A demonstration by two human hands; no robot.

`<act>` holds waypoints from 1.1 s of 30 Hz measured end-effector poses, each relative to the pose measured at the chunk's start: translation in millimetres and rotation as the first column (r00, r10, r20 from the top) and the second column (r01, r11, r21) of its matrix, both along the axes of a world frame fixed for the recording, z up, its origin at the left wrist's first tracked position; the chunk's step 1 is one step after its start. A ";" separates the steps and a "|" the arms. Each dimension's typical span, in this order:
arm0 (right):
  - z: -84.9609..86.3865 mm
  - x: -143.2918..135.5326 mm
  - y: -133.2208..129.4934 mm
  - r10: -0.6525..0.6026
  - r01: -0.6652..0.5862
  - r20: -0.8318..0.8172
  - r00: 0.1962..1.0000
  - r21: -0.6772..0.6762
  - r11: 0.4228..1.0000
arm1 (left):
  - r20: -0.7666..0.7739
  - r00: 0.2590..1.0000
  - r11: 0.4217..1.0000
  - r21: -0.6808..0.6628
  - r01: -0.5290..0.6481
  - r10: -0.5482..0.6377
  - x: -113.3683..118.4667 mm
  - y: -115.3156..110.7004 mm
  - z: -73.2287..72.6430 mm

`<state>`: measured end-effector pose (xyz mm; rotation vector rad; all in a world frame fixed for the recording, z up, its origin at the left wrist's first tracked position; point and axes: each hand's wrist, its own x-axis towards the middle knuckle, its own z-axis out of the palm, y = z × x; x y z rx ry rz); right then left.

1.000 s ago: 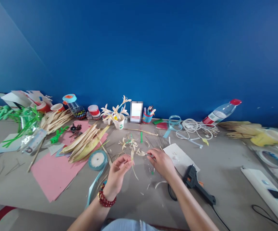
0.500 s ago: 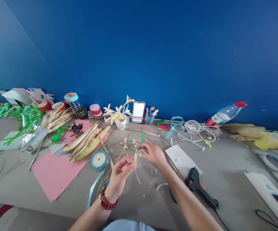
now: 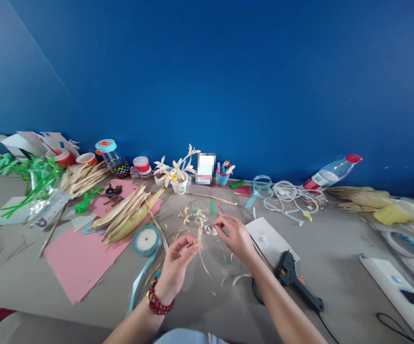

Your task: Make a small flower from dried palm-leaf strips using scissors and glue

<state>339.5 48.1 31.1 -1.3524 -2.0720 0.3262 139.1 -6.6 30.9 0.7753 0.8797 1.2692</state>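
My left hand (image 3: 181, 255), with a red bead bracelet at its wrist, pinches a small pale flower (image 3: 200, 233) made of husk strips. A thin stem hangs below its fingertips. To the right, my right hand (image 3: 234, 235) is held with thumb and forefinger curled close together above the table; whatever is between them, if anything, is too small to make out. Pale husk flowers (image 3: 191, 215) lie just beyond the hands, and curled white scraps (image 3: 211, 231) are between them. Behind stands a white cup (image 3: 180, 185) holding finished-looking pale flowers.
On the left are pink paper (image 3: 81, 263), dried husks (image 3: 124, 217) and a blue ribbon roll (image 3: 146, 240). A black glue gun (image 3: 295, 279) lies by my right forearm, with a power strip (image 3: 389, 286) farther right. At the back are a bottle (image 3: 332, 174) and a pen cup (image 3: 222, 177).
My right hand has moved slightly right, away from the flower in my left hand. My left hand keeps its pinch. The view has shifted a little.
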 end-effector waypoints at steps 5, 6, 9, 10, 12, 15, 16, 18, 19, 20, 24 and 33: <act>9.6 8.6 -36.6 0.039 -0.015 -0.102 0.994 0.225 0.974 | 0.022 0.997 0.997 -0.021 0.069 -0.068 5.1 -2.9 2.7; 10.3 10.3 -42.0 0.057 -0.023 -0.115 0.992 0.278 0.960 | 0.026 0.996 0.996 -0.013 0.090 -0.090 6.6 -3.6 4.5; 10.5 13.8 -52.2 0.097 -0.045 -0.113 0.989 0.397 0.917 | 0.029 0.990 0.991 0.023 0.135 -0.136 11.1 -4.7 11.9; 9.8 14.3 -54.1 0.102 -0.054 -0.098 0.990 0.407 0.912 | 0.025 0.988 0.988 0.031 0.149 -0.150 12.7 -4.7 14.5; 7.8 14.8 -56.8 0.111 -0.074 -0.069 0.991 0.403 0.912 | 0.015 0.981 0.981 0.029 0.193 -0.193 15.7 -4.3 18.6; 4.6 15.7 -59.0 0.123 -0.095 -0.050 0.991 0.376 0.922 | 0.006 0.958 0.958 -0.023 0.286 -0.286 19.2 -4.4 20.0; 3.9 16.6 -59.4 0.123 -0.096 -0.052 0.991 0.367 0.925 | 0.002 0.953 0.952 -0.047 0.302 -0.302 19.8 -4.8 19.2; 3.2 20.0 -59.9 0.107 -0.072 -0.077 0.991 0.362 0.929 | -0.012 0.952 0.949 -0.084 0.303 -0.305 19.9 -5.5 16.7; 3.2 22.3 -60.2 0.089 -0.046 -0.100 0.991 0.368 0.929 | -0.023 0.953 0.950 -0.092 0.298 -0.301 19.4 -5.7 15.6; 3.4 24.9 -60.8 0.069 -0.016 -0.126 0.990 0.380 0.925 | -0.037 0.955 0.953 -0.095 0.289 -0.293 18.7 -5.7 14.8; 4.6 32.4 -67.0 0.022 0.068 -0.203 0.979 0.428 0.901 | -0.166 0.963 0.977 -0.008 0.213 -0.211 16.0 -4.8 17.8; 3.1 22.5 -80.3 -0.007 0.099 -0.194 0.981 0.467 0.879 | -0.032 0.937 0.937 -0.036 0.347 -0.348 26.5 -15.3 35.2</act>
